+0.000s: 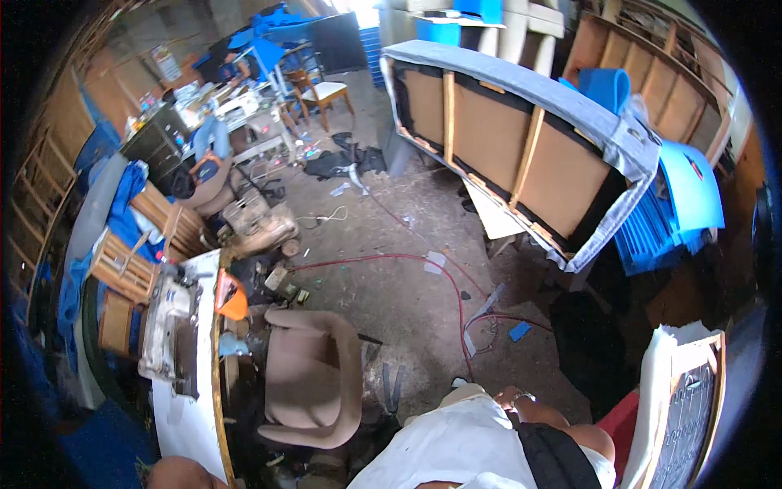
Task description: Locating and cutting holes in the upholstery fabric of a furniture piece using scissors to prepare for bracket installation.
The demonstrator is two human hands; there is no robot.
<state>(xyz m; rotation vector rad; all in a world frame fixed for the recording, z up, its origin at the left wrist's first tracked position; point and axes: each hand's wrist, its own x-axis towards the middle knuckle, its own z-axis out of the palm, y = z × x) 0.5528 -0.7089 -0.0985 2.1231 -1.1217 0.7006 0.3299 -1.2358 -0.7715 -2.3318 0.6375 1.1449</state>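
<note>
Standing left of the chair (305, 375), a white table (183, 424) carries one sewing machine (171, 326). Right of the chair, the right hand (511, 397) is beside the white shirt (456, 444), its opening and grip untellable; the left hand is out of view. Beyond the chair, rightward, one frame (497, 143) has two slats (528, 159). Between, floor (391, 301) stretches.

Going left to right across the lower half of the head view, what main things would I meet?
White sewing machine, orange item, tan armchair, the person's right hand, white-padded wooden frame.
</note>
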